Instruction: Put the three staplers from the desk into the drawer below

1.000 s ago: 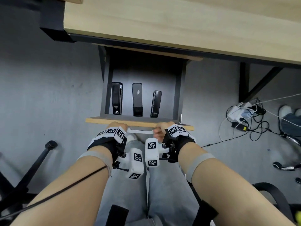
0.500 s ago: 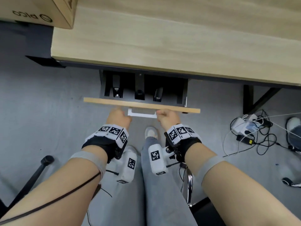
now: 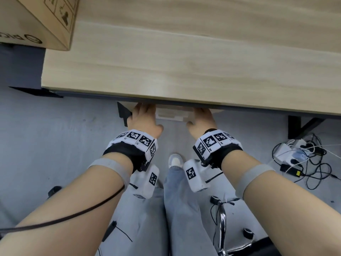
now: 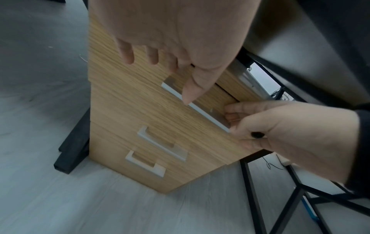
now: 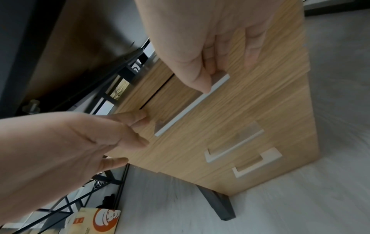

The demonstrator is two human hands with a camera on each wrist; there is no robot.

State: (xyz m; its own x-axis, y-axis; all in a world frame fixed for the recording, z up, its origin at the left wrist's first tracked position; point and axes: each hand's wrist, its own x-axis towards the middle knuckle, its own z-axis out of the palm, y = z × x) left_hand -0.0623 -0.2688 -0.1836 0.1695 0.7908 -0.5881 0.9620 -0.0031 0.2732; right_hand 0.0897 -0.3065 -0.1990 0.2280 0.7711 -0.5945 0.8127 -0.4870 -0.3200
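Left hand [image 3: 145,118]: flat on the top drawer [image 4: 140,101] front, left of its white handle [image 4: 195,107], fingers straight.
Right hand [image 3: 202,119]: fingers pressing the front at the handle's right end, holding nothing.
Drawer: nearly flush under the desk [image 3: 184,58], thin gap showing.
Staplers: out of sight.
Cardboard box [image 3: 36,21]: far left on desk.
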